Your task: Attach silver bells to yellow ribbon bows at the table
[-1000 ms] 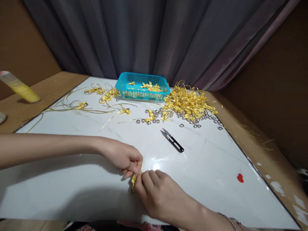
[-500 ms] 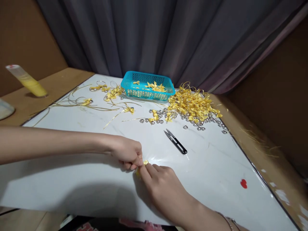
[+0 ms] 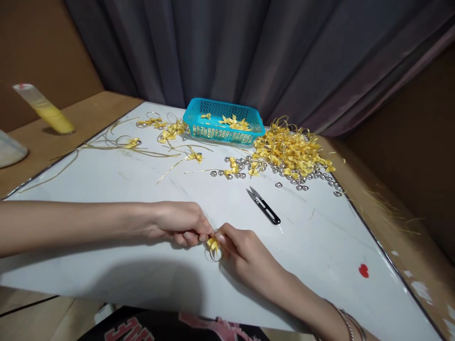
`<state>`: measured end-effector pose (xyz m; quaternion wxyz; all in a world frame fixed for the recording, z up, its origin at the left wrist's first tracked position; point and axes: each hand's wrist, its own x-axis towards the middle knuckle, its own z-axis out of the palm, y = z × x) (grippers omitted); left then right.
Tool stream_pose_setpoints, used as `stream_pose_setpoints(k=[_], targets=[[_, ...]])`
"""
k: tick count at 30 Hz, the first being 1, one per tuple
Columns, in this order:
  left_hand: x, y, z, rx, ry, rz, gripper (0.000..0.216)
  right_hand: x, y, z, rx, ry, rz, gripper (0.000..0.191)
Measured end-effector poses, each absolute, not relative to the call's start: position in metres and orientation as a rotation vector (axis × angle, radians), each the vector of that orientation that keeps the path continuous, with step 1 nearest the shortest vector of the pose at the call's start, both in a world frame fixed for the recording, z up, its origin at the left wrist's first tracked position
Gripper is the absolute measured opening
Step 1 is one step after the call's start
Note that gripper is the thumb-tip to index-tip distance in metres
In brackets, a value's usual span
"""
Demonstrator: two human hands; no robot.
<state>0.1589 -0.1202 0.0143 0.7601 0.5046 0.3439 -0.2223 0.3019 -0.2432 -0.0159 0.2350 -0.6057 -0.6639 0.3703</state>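
A small yellow ribbon bow (image 3: 213, 244) with a thin looped cord hangs between my two hands, just over the white tabletop. My left hand (image 3: 186, 225) comes in from the left, its fingers closed in a pinch at the bow's upper edge. From the lower right, my right hand (image 3: 236, 244) pinches the same bow, thumb and forefinger nearly touching the left fingertips. The exact spot they grip is hidden by the fingers. Black thread snips (image 3: 264, 206) lie on the table beyond my right hand, blades pointing away.
A turquoise basket (image 3: 223, 135) holding some yellow bows stands at the back. Beside it are a heap of yellow bows (image 3: 291, 149) and scattered silver beads (image 3: 279, 184). Loose gold cords (image 3: 142, 150) spread at the left. A red heart (image 3: 363, 271) lies right; a yellow-filled tube (image 3: 53, 117) stands far left.
My hands have turned, so the bow and its loop now show below the fingertips. The right hand's knuckles have rolled and its thumb side faces up. The whole view has shifted slightly.
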Motion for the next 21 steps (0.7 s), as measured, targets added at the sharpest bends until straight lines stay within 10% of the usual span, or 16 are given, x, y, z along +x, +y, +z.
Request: stream_pose_setpoints(k=[21], targets=[[0.153,-0.139,0.012,1.625,0.734,-0.373,0.014,0.303,-0.238,-0.008,-1.713,-1.734,1.145,0.032]])
